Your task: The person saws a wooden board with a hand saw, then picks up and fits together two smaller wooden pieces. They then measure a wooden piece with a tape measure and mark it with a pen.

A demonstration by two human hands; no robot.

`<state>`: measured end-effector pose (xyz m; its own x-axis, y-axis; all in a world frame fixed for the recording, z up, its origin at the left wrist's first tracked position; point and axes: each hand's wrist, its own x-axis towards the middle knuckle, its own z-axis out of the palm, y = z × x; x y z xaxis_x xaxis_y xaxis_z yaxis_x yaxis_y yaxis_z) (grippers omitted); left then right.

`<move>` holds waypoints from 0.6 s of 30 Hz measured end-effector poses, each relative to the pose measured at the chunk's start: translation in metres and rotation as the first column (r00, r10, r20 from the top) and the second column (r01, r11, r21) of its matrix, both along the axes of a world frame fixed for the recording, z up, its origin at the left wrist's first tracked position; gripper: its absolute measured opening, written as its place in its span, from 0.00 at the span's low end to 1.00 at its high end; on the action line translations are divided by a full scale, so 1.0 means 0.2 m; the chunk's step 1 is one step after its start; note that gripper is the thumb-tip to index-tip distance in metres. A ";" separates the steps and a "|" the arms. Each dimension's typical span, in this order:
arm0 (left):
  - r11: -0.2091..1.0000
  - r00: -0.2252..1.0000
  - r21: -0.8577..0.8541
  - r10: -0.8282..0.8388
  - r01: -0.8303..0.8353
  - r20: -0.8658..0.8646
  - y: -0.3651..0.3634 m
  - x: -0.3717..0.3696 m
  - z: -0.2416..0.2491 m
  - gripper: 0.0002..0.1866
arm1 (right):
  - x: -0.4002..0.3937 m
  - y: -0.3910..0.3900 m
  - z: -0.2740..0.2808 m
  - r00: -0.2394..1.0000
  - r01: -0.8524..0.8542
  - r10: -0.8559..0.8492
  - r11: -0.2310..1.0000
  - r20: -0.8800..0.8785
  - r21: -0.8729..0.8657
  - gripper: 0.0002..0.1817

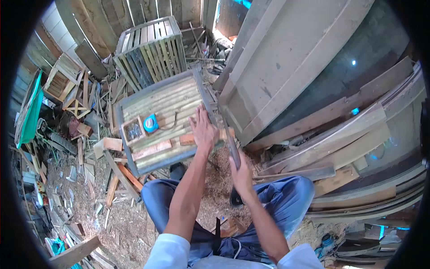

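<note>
My left hand lies flat with its fingers stretched out over a small wooden strip on a framed, slatted wooden stand. The strip's end sticks out past the stand's right edge. My right hand is closed round the dark handle of a saw. Its thin blade, seen nearly edge-on, points away from me beside the strip's end. On the slats sit a blue tape measure, a small wooden box of metal bits and another wood piece.
A slatted wooden crate stands behind the stand. Large wooden panels lean at the right, above stacked boards. Wood scraps and shavings cover the floor. A green sheet hangs at the far left.
</note>
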<state>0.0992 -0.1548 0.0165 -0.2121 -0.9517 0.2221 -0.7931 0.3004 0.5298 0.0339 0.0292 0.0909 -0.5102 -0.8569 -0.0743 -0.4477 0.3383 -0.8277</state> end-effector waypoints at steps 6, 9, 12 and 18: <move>0.999 0.998 -0.041 0.026 -0.023 0.057 0.01 -0.01 -0.05 0.26 | 0.09 -0.02 0.06 0.998 0.058 -0.061 0.993 0.028 0.101 0.26; 1.000 1.000 -0.025 0.007 -0.006 0.012 -0.05 -0.01 -0.04 0.26 | 0.06 -0.05 -0.15 0.996 0.021 -0.029 0.996 -0.090 -0.089 0.27; 1.000 1.000 -0.014 0.000 -0.001 -0.016 -0.04 -0.01 -0.01 0.26 | 0.10 -0.03 -0.19 0.997 0.073 -0.076 0.993 -0.032 -0.094 0.29; 0.999 1.000 -0.024 -0.024 0.024 0.010 -0.04 0.02 -0.03 0.28 | 0.14 -0.02 -0.18 0.998 0.057 -0.060 0.993 -0.019 -0.108 0.30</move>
<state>0.1030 -0.1634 0.0103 -0.2375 -0.9405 0.2430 -0.7907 0.3325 0.5141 0.0625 0.0245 0.0555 -0.5600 -0.8280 0.0282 -0.4481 0.2741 -0.8509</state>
